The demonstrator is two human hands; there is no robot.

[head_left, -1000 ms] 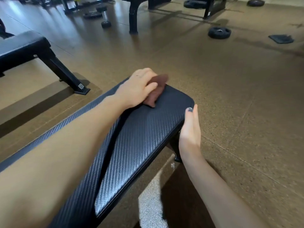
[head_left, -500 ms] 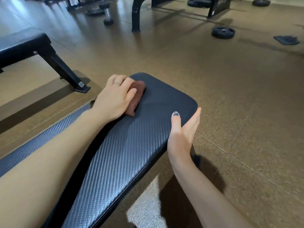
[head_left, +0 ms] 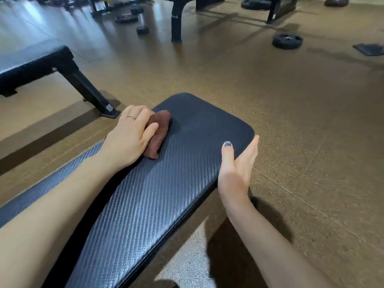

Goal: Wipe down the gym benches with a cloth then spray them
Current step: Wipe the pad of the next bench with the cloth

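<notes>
A black padded gym bench (head_left: 187, 167) with a woven texture runs from the lower left to its rounded end in the middle of the view. My left hand (head_left: 129, 136) grips a folded brown cloth (head_left: 159, 132) and presses it onto the pad near the bench's left edge, close to the end. My right hand (head_left: 236, 169) rests on the right edge of the pad, thumb lying on top and straight fingers beside the edge. No spray bottle is in view.
A second black bench (head_left: 35, 63) with an angled leg stands to the left. On the brown rubber floor lie a dumbbell (head_left: 140, 19), a weight plate (head_left: 287, 40) and a dark mat (head_left: 368, 49). A black rack frame (head_left: 176, 21) stands at the back.
My left hand has drawn the cloth from the bench's far end back toward me along the left side. My right hand slid slightly nearer along the right edge, fingers straightening.
</notes>
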